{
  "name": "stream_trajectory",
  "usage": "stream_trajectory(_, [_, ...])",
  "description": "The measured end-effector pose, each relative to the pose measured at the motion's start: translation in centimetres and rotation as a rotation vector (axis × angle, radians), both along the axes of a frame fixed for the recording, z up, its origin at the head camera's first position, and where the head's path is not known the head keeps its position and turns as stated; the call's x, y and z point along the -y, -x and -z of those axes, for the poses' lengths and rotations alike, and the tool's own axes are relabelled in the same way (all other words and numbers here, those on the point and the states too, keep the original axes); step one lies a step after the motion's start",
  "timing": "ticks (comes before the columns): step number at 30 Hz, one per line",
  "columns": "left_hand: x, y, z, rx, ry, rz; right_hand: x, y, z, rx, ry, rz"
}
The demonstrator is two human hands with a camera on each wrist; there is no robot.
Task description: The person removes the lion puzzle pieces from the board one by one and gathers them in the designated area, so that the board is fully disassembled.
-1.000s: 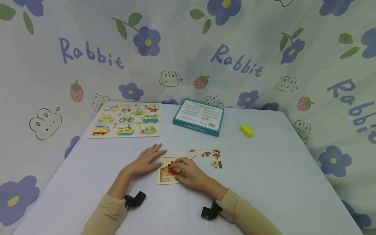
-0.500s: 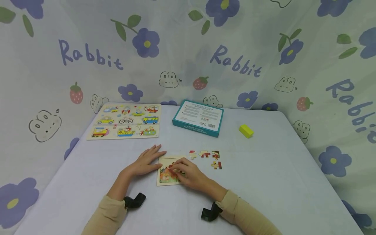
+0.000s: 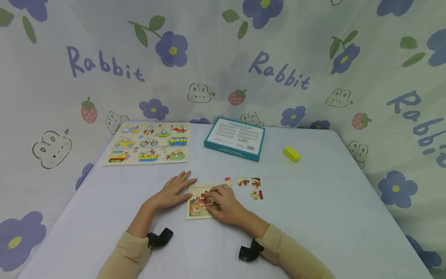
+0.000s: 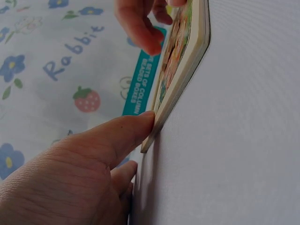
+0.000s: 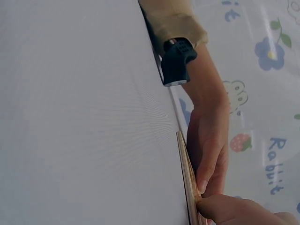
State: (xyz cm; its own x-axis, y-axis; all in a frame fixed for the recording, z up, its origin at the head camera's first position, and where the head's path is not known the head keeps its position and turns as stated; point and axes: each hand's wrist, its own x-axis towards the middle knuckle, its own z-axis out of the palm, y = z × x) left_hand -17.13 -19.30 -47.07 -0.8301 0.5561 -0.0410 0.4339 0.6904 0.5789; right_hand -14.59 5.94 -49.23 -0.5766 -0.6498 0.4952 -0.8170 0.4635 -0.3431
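Note:
A small wooden puzzle tray (image 3: 198,218) with colourful pieces in it lies flat between the hands. The left hand (image 3: 172,193) rests on the table, fingers spread; its thumb touches the tray's left edge, as the left wrist view shows on the tray (image 4: 183,77). Over the tray's right part is the right hand (image 3: 227,206), its bent fingers low over the pieces, with no piece visible between the fingertips in the left wrist view. It hides part of the picture. Loose puzzle pieces (image 3: 242,181) lie beyond and right of the tray, one partly behind the right hand.
A large vehicle puzzle board (image 3: 150,143) lies at the back left. Right of it are a teal-edged box (image 3: 236,137) and a yellow block (image 3: 292,154). A printed curtain hangs behind the table. Both wrists carry black devices.
The right hand's fingers have shifted slightly over the tray, and its knuckles now partly cover the nearest loose piece. The left hand has stayed in place.

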Motion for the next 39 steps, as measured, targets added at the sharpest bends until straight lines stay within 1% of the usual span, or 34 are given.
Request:
stream_trajectory(3, [0.0, 0.29, -0.05, -0.007, 0.003, -0.002, -0.06, 0.05, -0.28, 0.057, -0.048, 0.067])
stream_trajectory(5, [-0.01, 0.45, -0.06, -0.011, 0.002, -0.002, -0.07, 0.06, -0.38, 0.08, -0.07, 0.096])
stream_trajectory(16, [-0.01, 0.56, -0.11, -0.014, -0.005, -0.003, 0.03, -0.09, -0.76, 0.151, -0.154, 0.182])
stream_trajectory(20, [0.06, 0.47, -0.09, -0.016, -0.001, -0.003, 0.19, -0.14, -0.86, 0.165, -0.171, 0.195])
stream_trajectory(26, [0.18, 0.2, -0.08, -0.005, -0.021, -0.002, 0.44, -0.34, -0.98, 0.185, -0.154, 0.206])
stream_trajectory(34, [0.08, 0.01, -0.11, 0.006, -0.03, -0.006, 0.57, -0.55, -1.04, 0.214, -0.091, 0.212])
stream_trajectory(39, [-0.01, 0.0, 0.03, 0.001, -0.024, -0.001, 0.49, -0.58, -0.84, 0.193, -0.064, 0.206])
